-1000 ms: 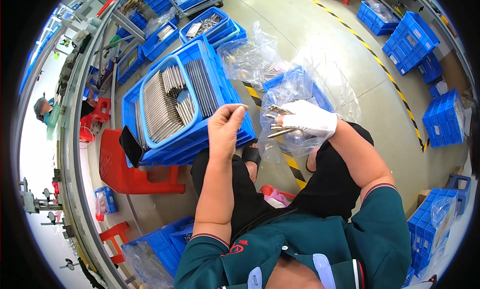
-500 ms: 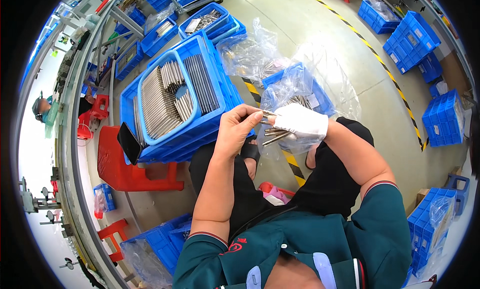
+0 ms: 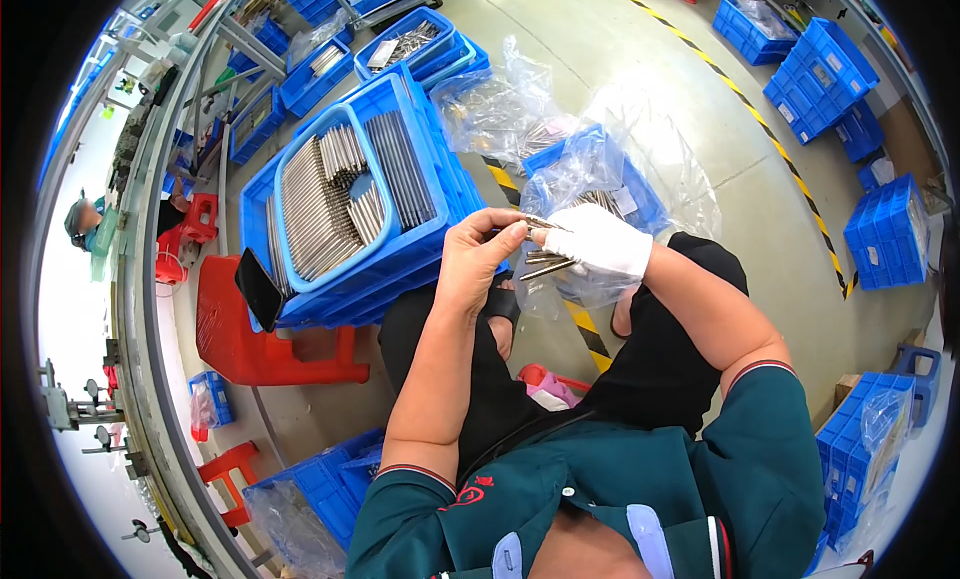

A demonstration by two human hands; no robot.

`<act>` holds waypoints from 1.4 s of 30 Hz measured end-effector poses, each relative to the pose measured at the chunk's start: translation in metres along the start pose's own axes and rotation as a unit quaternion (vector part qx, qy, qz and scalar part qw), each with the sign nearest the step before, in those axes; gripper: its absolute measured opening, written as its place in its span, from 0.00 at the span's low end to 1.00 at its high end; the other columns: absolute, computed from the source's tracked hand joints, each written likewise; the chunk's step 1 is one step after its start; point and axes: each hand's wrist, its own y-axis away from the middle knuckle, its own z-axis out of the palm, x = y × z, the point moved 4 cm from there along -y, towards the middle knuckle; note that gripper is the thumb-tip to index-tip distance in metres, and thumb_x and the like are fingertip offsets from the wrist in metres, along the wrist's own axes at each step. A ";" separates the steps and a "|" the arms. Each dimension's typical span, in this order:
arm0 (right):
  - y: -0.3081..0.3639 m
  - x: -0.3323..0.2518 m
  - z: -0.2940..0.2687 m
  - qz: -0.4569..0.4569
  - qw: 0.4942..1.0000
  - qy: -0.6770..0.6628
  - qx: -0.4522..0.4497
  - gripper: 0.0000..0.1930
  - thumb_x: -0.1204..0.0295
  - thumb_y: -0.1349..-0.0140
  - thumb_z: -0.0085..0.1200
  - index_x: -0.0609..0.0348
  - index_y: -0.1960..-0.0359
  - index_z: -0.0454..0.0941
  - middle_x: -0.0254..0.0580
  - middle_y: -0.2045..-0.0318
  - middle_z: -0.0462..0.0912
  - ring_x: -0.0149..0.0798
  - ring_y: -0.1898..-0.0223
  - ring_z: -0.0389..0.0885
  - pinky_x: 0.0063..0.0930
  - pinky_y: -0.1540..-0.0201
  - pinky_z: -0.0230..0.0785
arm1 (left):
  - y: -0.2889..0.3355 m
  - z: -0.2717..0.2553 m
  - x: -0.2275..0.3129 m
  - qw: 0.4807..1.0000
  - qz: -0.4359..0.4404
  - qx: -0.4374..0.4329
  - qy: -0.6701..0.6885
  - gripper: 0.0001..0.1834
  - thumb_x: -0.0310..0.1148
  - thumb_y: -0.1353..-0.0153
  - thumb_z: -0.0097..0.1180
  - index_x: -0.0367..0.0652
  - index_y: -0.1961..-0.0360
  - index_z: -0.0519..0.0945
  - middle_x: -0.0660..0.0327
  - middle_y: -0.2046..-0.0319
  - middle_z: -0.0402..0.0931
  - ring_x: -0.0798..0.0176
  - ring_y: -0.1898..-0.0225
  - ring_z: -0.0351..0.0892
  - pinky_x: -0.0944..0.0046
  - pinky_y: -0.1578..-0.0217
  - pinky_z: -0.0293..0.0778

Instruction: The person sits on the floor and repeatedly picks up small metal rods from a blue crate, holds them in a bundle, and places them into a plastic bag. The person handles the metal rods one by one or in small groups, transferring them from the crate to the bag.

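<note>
My bare left hand (image 3: 478,253) is closed in a pinch, thumb against fingers, on the end of a slim metal rod (image 3: 538,224). My right hand (image 3: 603,242), in a white glove, is closed round several more metal rods (image 3: 546,267), whose ends stick out toward the left. Both hands meet above my lap, close to touching. Below and beyond them is a blue bin (image 3: 640,184) lined with a clear plastic bag, with loose rods inside. On the left, a light blue tray (image 3: 376,247) holds rods in neat rows.
The tray rests on stacked blue crates (image 3: 470,194), with a dark flat device (image 3: 259,290) at its near left corner. A red stool (image 3: 225,324) stands left of my legs. Clear plastic sheeting (image 3: 500,104) lies ahead. More blue crates (image 3: 888,234) line the right side.
My right hand and its rods have shifted slightly left, toward my left hand. The left hand keeps its pinch in nearly the same place.
</note>
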 end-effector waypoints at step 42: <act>0.005 -0.008 0.003 -0.009 0.998 -0.017 -0.053 0.22 0.52 0.37 0.48 0.63 0.69 0.74 0.45 0.78 0.74 0.38 0.75 0.69 0.33 0.68 0.63 | 0.001 0.002 0.004 0.998 0.005 -0.040 -0.058 0.09 0.30 0.44 0.62 0.36 0.66 0.81 0.63 0.71 0.79 0.72 0.67 0.75 0.70 0.60 0.68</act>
